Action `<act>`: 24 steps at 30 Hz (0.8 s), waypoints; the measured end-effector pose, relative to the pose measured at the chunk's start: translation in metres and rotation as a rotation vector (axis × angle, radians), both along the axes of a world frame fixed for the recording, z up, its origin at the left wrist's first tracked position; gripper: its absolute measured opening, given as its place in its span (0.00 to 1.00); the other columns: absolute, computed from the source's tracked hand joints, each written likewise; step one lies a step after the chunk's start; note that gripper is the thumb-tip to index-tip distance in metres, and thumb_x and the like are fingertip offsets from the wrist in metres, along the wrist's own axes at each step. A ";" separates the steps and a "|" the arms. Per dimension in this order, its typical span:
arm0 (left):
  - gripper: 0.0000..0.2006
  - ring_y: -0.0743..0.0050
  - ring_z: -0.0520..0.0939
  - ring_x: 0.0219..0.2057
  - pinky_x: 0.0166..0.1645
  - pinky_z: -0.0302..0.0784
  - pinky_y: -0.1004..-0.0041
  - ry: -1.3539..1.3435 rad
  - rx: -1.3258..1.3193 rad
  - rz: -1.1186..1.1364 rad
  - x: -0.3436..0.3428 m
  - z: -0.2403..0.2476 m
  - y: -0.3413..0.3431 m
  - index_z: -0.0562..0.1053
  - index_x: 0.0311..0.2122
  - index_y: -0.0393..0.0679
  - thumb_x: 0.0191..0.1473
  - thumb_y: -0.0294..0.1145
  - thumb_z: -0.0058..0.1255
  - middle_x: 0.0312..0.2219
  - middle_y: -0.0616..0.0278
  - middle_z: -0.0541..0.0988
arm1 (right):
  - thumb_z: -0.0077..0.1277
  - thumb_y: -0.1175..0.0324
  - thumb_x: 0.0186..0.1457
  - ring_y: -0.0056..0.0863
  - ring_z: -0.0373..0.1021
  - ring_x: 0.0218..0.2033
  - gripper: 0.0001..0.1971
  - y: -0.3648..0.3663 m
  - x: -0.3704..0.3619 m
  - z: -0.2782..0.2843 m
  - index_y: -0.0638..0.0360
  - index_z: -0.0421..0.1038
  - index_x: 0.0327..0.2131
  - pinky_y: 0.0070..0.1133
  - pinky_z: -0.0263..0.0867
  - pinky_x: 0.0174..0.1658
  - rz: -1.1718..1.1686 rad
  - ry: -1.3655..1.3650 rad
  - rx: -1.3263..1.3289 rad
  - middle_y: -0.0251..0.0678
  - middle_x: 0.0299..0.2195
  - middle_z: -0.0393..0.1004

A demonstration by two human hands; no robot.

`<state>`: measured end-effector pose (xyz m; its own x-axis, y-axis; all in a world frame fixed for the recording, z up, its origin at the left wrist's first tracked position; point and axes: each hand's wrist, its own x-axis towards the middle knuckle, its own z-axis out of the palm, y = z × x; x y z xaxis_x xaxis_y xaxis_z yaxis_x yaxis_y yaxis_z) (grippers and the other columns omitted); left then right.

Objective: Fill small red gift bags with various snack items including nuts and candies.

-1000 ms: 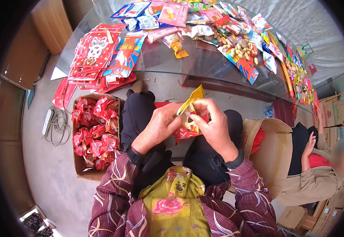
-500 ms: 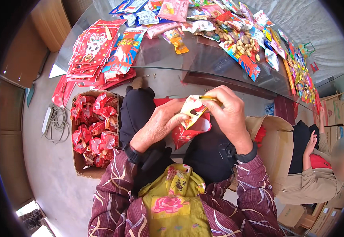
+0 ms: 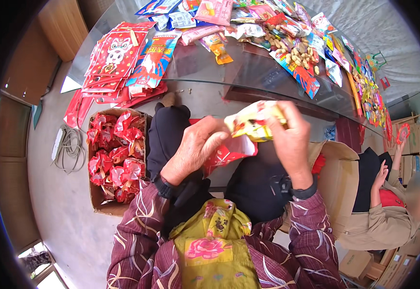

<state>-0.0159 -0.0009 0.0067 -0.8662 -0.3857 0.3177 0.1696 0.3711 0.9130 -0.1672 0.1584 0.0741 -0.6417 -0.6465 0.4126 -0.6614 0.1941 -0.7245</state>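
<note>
A red paper-like bag (image 3: 225, 153), with a white inside showing at its mouth, is held at its left edge by my left hand (image 3: 193, 150). My left fingers are partly hidden behind the bag and packet. Just above the bag's mouth, a yellow snack packet (image 3: 256, 119) with red and dark print is pinched at its right end in my right hand (image 3: 292, 139). The packet lies tilted across the opening, its left end close to my left fingertips; whether they touch I cannot tell.
A glass table (image 3: 195, 67) ahead carries red bags (image 3: 116, 58) in a stack, mixed snack packets and peanuts (image 3: 294, 55). At left stands a carton (image 3: 118, 209) of filled red bags; at right is another open carton (image 3: 342, 183). A co-worker (image 3: 379, 216) sits far right, holding something red.
The yellow packet has swung up and turned from nearly upright to lying across the bag's mouth. My right hand has shifted slightly right and down. The co-worker's hand now shows a red item.
</note>
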 end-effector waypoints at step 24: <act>0.10 0.58 0.79 0.37 0.41 0.77 0.66 0.021 -0.379 -0.184 0.003 0.005 0.006 0.74 0.36 0.40 0.46 0.22 0.58 0.36 0.57 0.73 | 0.49 0.78 0.54 0.30 0.76 0.38 0.20 0.015 -0.008 0.007 0.58 0.66 0.52 0.24 0.69 0.43 0.017 -0.130 0.371 0.43 0.35 0.77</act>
